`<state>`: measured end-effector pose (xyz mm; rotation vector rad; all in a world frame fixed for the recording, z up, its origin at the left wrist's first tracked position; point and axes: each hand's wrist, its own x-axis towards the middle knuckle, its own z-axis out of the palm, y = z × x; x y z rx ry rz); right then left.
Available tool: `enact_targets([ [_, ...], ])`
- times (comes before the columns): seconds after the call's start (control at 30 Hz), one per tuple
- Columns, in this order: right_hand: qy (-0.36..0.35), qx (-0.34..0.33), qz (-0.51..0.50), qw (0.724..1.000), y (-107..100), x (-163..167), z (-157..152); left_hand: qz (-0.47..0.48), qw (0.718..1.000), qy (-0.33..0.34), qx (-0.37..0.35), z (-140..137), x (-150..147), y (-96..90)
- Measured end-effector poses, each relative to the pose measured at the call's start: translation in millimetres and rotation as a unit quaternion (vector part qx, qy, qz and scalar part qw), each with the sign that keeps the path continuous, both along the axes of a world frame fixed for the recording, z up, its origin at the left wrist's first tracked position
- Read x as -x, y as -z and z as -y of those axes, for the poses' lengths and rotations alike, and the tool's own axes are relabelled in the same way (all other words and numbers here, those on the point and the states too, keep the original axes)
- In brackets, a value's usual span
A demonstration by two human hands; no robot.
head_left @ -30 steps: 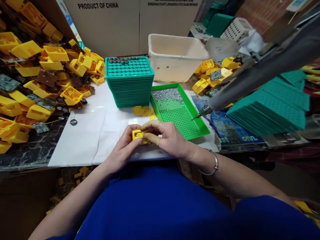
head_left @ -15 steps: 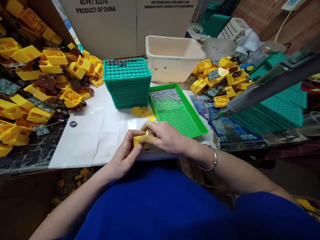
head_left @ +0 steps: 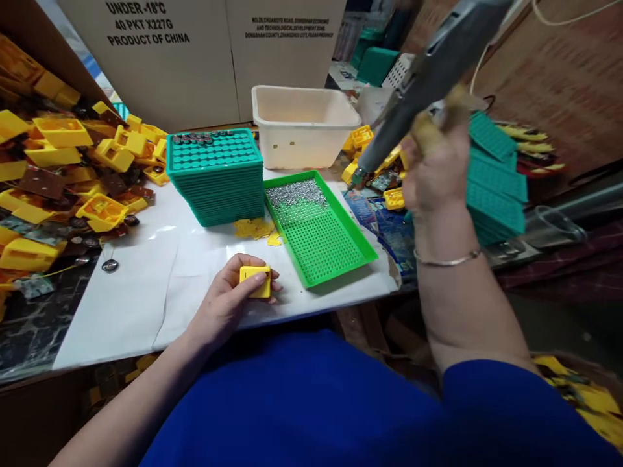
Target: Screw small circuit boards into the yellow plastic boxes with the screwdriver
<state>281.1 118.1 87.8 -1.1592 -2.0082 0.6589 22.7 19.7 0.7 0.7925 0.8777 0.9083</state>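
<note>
My left hand [head_left: 233, 292] holds a small yellow plastic housing [head_left: 248, 288] above the table's front edge, thumb across its face and fingers behind it. Raised on the right, my right hand [head_left: 435, 155] is beside a grey electric screwdriver [head_left: 409, 97], which slants down to the left. Motion blurs the fingers, so I cannot tell whether they touch or grip it. Pale covers show on some fingertips. To the right of the housing lies a green perforated tray [head_left: 335, 250], with many small silver screws [head_left: 299, 192] heaped at its far end.
A stack of teal trays [head_left: 217, 194] carries small round parts on top. Behind are a whitish bin [head_left: 306, 136] and a big carton [head_left: 195, 71]. Yellow housings [head_left: 104, 211] pile up at left, more at right. Flat yellow pieces [head_left: 253, 228] lie beside the stack.
My right hand has left the yellow housing and risen to the right, beside the screwdriver. The screwdriver now stands steeper. My left hand still holds the housing. The view has turned right.
</note>
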Motion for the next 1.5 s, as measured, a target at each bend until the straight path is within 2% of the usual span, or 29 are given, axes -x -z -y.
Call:
enact_targets([
  [0.13,0.040,-0.006,-0.074,0.996,13.8,9.7,-6.9,-0.002,1.000,0.007,0.023,-7.2,-11.3,4.9],
  [0.3,0.064,-0.024,-0.187,0.980,38.8,20.7,-31.0,-0.017,0.999,0.006,0.031,-9.3,-16.4,7.3],
  [0.47,0.111,-0.019,-0.215,0.970,66.5,37.4,-44.6,-0.039,0.998,-0.014,0.039,-6.0,-19.6,-0.6],
  [0.67,0.098,-0.038,-0.285,0.953,81.9,50.8,-51.1,-0.032,0.999,0.000,0.039,-7.7,-18.9,1.3],
  [1.03,0.075,-0.038,-0.382,0.920,86.5,51.8,-52.4,-0.027,0.999,0.002,0.041,-7.2,-16.8,4.6],
  [1.2,0.064,-0.049,-0.398,0.914,74.4,53.0,-49.0,0.023,0.998,-0.002,0.063,-12.0,-13.4,11.4],
  [1.33,0.049,-0.049,-0.385,0.920,51.8,62.9,-23.9,0.041,0.997,-0.011,0.067,-14.2,-13.9,15.6],
  [1.5,-0.005,0.018,-0.355,0.935,33.2,88.4,24.5,0.048,0.997,-0.016,0.063,-12.9,-15.3,17.3],
])
